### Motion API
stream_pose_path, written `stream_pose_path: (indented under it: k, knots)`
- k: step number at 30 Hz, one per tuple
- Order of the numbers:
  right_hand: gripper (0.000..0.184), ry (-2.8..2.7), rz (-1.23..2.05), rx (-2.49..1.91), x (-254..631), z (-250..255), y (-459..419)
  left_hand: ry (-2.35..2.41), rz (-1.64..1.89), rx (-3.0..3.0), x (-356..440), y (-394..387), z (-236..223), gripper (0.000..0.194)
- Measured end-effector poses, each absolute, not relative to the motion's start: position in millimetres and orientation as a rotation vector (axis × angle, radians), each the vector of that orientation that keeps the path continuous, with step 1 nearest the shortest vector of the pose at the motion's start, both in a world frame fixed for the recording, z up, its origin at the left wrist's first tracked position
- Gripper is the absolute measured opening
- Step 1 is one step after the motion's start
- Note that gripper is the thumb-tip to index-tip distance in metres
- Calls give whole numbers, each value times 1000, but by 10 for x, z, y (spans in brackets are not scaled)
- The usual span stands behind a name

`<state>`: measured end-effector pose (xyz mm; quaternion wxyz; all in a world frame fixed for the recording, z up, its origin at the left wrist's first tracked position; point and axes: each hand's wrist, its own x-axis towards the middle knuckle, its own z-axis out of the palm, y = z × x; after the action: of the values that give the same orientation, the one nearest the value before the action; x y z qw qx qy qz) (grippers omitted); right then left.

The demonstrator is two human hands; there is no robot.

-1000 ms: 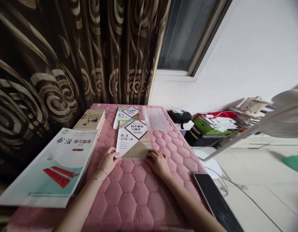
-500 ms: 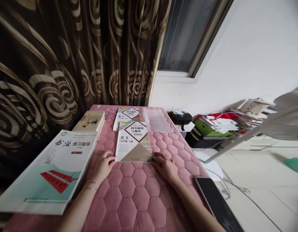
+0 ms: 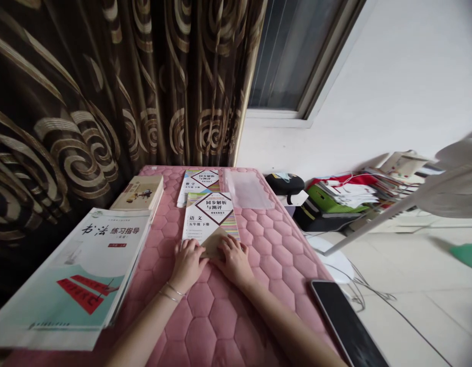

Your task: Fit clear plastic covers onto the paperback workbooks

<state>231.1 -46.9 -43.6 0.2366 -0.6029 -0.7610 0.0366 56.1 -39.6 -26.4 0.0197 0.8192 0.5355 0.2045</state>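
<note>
A white workbook with a diamond-framed title and a tan triangle lies on the pink quilted cover. My left hand is at its near edge, fingers curled over the lower left of the cover and thumb pointing inward along the edge. Close beside it, my right hand bends its fingers over the lower right part, the thumb low at the edge. Both hands grip the near edge, hiding the lower corners. Behind it, partly covered, rests a similar workbook. A translucent plastic sleeve lies to the right.
At left a calligraphy workbook tops a stack, with a tan book behind it. A phone lies at the right edge of the pink cover. Beyond that edge stands a white fan with cables on the floor.
Both hands have moved inward from the workbook's two lower corners, and now sit close together over its near edge. The workbooks have stayed in about the same place.
</note>
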Motion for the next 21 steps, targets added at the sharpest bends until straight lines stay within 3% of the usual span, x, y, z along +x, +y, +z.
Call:
stream_pose_path:
  k: [6,21]
  knots:
    - [24,-2040,130,-1737,2664,-431,-548,1741,545,2557,197,-421,-156,9]
    - [25,-1960,306,-1855,3120,-393,-609,1656,663,2409,-65,-352,-217,21]
